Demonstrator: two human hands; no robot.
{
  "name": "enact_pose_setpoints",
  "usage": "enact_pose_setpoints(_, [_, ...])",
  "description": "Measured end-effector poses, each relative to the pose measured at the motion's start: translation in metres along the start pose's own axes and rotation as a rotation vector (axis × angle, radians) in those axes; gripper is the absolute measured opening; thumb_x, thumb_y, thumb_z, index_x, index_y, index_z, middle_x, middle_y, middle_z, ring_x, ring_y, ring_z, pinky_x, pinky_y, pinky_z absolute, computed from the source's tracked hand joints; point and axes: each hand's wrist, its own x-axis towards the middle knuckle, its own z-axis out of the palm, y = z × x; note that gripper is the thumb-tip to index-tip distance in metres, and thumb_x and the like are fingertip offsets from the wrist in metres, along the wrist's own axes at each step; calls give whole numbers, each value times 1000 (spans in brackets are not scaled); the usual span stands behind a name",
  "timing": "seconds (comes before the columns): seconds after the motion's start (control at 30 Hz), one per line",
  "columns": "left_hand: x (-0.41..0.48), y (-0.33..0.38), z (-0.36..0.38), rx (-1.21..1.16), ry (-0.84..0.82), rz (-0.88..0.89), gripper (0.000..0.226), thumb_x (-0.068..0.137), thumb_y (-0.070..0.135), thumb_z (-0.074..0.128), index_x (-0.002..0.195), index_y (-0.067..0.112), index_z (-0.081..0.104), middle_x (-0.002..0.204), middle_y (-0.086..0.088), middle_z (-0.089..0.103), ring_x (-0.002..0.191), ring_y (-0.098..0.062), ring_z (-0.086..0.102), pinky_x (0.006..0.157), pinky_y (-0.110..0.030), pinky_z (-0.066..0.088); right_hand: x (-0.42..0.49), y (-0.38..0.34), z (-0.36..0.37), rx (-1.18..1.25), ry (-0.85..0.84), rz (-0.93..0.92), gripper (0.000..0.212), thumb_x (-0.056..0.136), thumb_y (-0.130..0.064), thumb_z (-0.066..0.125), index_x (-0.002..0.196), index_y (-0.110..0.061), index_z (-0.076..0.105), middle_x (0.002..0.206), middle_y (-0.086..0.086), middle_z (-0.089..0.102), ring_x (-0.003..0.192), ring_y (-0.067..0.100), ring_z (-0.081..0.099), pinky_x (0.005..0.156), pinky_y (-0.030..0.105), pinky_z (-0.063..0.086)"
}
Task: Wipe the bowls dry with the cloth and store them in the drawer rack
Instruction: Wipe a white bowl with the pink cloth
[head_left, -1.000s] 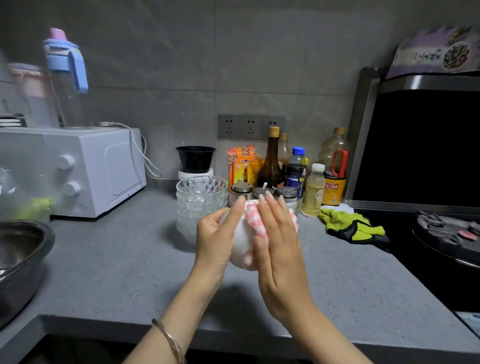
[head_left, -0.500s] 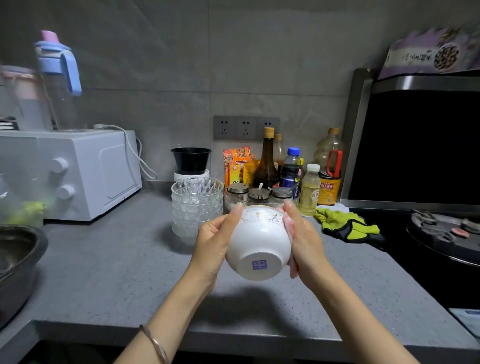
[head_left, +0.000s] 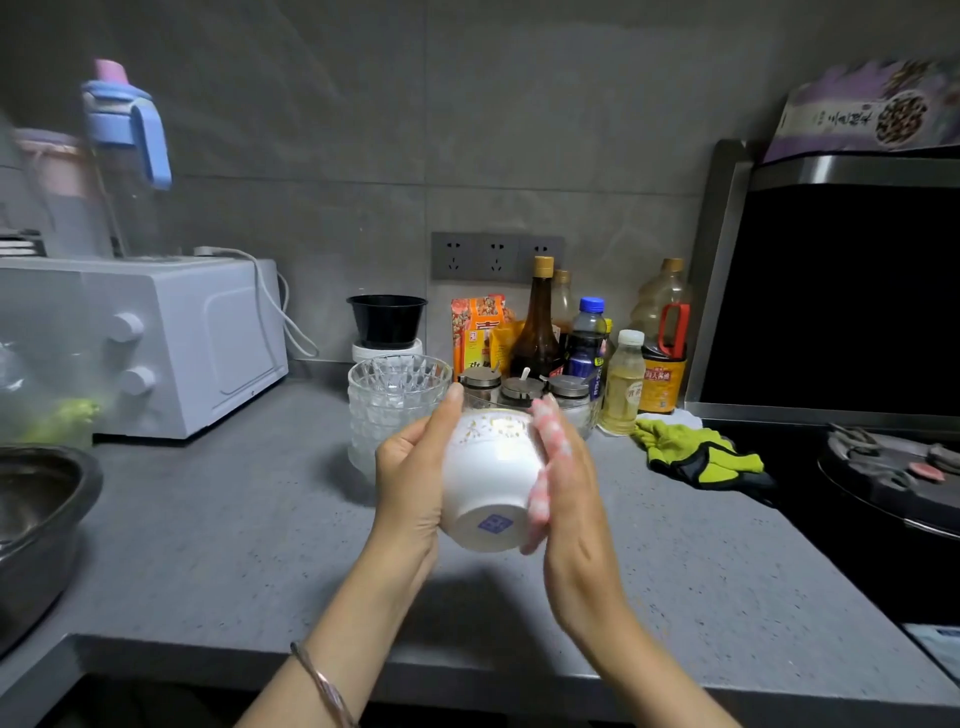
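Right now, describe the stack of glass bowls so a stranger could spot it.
Start at the white oven on the grey counter. To its right stands the stack of glass bowls, before a black bowl. It alone is clear, faceted glass.

cloth (head_left: 540, 467) slid along bowl (head_left: 491, 478) side
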Motion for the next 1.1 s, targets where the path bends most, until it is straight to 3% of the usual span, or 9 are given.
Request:
enact_pose_setpoints(0.1, [5,-2,0,11,10,-6,29,82,37,67,65,14,67,66,-10,67,57,-22,62,54,-26,47,-7,4,5,-370,-59,-244,54,100,-48,15,149,-27,24,155,-22,15,145,6,13,117,41,18])
enact_pose_setpoints(0.2, [3,-3,2,34,-15,1,29,84,33,67,63,13,70,67,-9,68,61,-20,62,58,-26,48,12,-1,2,-485,-43,-287,48,101,-44,21,144,-28,34,151,-17,31,141,3,22,116,30,20])
enact_pose_setpoints(0.33, [1,-4,3,16,-2,0,25,85,30,65,65,15,68,64,-5,69,54,-20,64,51,-24,47,34,-20,-4,-75,-31,43,34,102,-41,29,108,-34,62,108,-19,61,96,-7,59,71,20,51])
enact_pose_setpoints(0.43, [3,-5,-1,-85,25,-51,23,79,38,65,76,16,70,73,-8,72,63,-26,68,60,-33,52,33,-20,-5,92,37,245,29,101,-42,31,100,-35,59,92,-15,65,66,-5,62,37,10,38])
enact_pose_setpoints(0.53, [1,-7,-2,-135,-19,-119,58,64,57,64,103,13,70,98,-16,72,90,-37,68,83,-52,52,31,-11,-4,161,112,434,42,90,-58,33,99,-29,62,63,-6,66,50,12,60,35,22,30])
enact_pose_setpoints(0.67, [6,-10,-10,148,-71,-68,42,87,52,50,81,15,68,78,-4,72,81,-17,67,77,-32,51,38,-13,-12,36,117,403,47,98,-45,33,77,-12,59,48,1,53,35,10,48,28,18,27])
enact_pose_setpoints(0.77, [8,-1,-8,362,-148,63,51,94,45,42,59,10,56,52,5,59,54,-3,57,58,-25,42,45,-13,-14,-97,40,192,56,100,-42,35,51,-20,52,43,-1,49,40,9,50,35,16,31])
enact_pose_setpoints(0.93, [5,-7,-3,508,-134,268,65,82,61,49,52,5,57,57,-21,61,58,-36,63,52,-46,46,42,0,-6,-211,-11,26,51,88,-54,36,49,-31,60,61,-2,65,56,6,58,51,25,39])
enact_pose_setpoints(1.1, [12,-9,-3,182,130,64,47,96,31,51,54,12,60,55,-8,61,52,-23,61,49,-26,43,18,2,0,-56,-21,-104,43,98,-47,25,125,-35,57,128,-15,57,123,8,51,104,36,39])
